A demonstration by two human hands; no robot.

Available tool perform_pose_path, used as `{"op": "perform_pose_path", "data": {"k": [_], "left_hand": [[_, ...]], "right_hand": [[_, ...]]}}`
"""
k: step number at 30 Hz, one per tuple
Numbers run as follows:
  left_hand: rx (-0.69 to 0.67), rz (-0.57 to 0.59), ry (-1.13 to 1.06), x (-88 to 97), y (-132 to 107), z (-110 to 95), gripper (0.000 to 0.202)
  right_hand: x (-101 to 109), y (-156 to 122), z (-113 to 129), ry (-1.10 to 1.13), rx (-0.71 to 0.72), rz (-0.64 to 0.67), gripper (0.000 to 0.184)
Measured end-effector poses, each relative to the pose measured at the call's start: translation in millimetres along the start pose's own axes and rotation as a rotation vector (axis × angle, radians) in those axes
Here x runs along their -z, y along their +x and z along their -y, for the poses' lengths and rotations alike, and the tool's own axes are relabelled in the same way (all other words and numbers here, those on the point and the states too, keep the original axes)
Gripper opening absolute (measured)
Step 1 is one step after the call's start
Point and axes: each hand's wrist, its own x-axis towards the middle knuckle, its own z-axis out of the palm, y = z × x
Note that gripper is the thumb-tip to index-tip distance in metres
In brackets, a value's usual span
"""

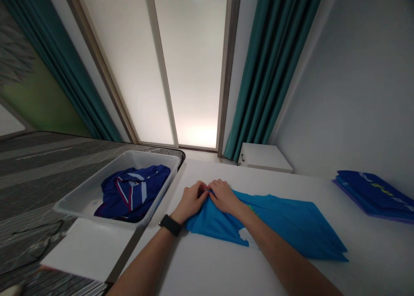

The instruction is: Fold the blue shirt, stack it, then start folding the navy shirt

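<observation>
A bright blue shirt (284,220) lies lengthwise across the white table, folded into a long strip with a white print near its front edge. At its left end, my left hand (193,201), with a black watch on the wrist, pinches the far edge of the cloth. Right beside it, my right hand (224,196) rests on the same end, its fingertips closed on the fabric close to the left ones. My right forearm passes over the middle of the shirt and hides part of it.
Left of the table stands a translucent plastic bin (77,196) holding a crumpled navy shirt (137,192). A stack of folded blue clothes (377,194) sits at the table's right. Behind the white table (207,266) are a white cabinet (265,157) and teal curtains (274,63).
</observation>
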Motion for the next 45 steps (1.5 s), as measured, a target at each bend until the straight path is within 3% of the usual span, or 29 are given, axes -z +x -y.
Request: {"op": "perform_pose_path", "data": {"k": [4, 9, 15, 18, 22, 27, 34, 38, 45], "left_hand": [[0.015, 0.008, 0.103, 5.2, -8, -8, 0.015], [-0.11, 0.103, 0.394, 7.0, -20, -17, 0.023], [-0.174, 0.158, 0.458, 11.0, -20, -9, 0.024], [-0.15, 0.143, 0.447, 15.0, -16, -4, 0.022], [-0.147, 0.149, 0.449, 17.1, -12, -1, 0.022], [-0.154, 0.14, 0.431, 16.4, -11, -1, 0.022], [-0.136, 0.103, 0.413, 14.3, -7, 1, 0.025], [-0.104, 0.078, 0.412, 11.0, -3, 4, 0.028], [-0.034, 0.051, 0.475, 2.7, -3, -1, 0.031]], "right_hand": [[1, -1, 2, -0.097, -0.022, -0.021, 0.012], [-1, -1, -1, -0.151, -0.057, -0.037, 0.022], [-6, -1, -7, -0.145, -0.116, -0.027, 0.023], [2, 1, -15, -0.096, -0.126, -0.042, 0.023], [27, -6, -37, 0.047, -0.216, -0.095, 0.024], [53, -46, -78, 0.081, -0.295, -0.123, 0.024], [60, -128, -132, -0.048, -0.363, -0.096, 0.024], [62, -149, -140, -0.121, -0.384, -0.069, 0.023], [65, -158, -136, -0.266, -0.467, -0.054, 0.021]]}}
